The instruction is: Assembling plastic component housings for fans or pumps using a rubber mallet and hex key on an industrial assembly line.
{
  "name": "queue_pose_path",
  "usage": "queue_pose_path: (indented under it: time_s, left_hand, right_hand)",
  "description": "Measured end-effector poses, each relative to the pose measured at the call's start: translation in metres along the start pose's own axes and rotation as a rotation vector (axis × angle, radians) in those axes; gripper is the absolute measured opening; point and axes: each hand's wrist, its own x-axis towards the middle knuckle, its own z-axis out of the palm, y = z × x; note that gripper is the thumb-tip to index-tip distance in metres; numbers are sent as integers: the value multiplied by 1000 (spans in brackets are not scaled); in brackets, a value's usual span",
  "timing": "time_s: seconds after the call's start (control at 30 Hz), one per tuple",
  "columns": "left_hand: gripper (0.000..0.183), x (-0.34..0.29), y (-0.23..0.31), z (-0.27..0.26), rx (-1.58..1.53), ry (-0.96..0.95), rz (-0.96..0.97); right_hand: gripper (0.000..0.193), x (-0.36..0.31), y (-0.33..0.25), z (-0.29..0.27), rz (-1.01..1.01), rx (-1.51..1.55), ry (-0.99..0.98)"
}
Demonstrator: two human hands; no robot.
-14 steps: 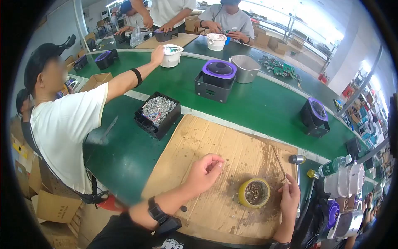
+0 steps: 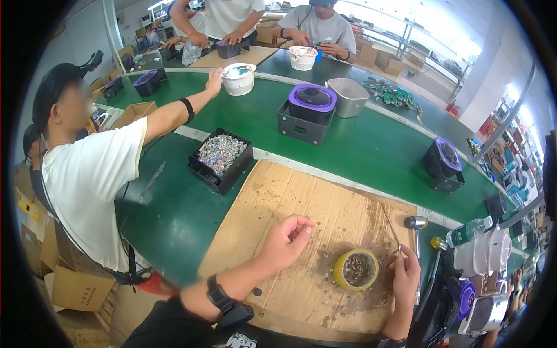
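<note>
Bright glare at upper right; green belt curves with fisheye distortion; corners black.

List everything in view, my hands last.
Cardboard sheet: one, brown, under hands
Pot of metal parts: one, yellow, by right hand
Thin rod: one, dark, at right fingertips
Mallet-like tool: one, dark, cardboard's right edge
Bottle: one, clear, green-labelled, right
Parts bin: one, black, left of cardboard
Purple-topped units: several, dark, green worktop
Tub: one, grey, behind central unit
Round containers: two, white, far side
Circuit boards: pile, green, far table
Boxes: several, brown, lower left
Co-workers: at least four, mostly pale-shirted, left and beyond
Left hand: one, bare, over cardboard
Right hand: one, bare, beside pot
</note>
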Motion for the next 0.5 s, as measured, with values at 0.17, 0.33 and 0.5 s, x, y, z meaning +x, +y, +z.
queue_pose_path:
  time_s: [0.17, 0.33, 0.5]
  left_hand:
    - [10, 1, 2, -4, 6, 0, -5]
    - [10, 0, 0, -4, -4, 1, 4]
    - [10, 1, 3, -9, -9, -1, -7]
  right_hand:
    - [29, -1, -3, 4, 17, 35, -6]
    - [29, 0, 0, 4, 0, 27, -15]
    - [29, -2, -1, 7, -3, 29, -13]
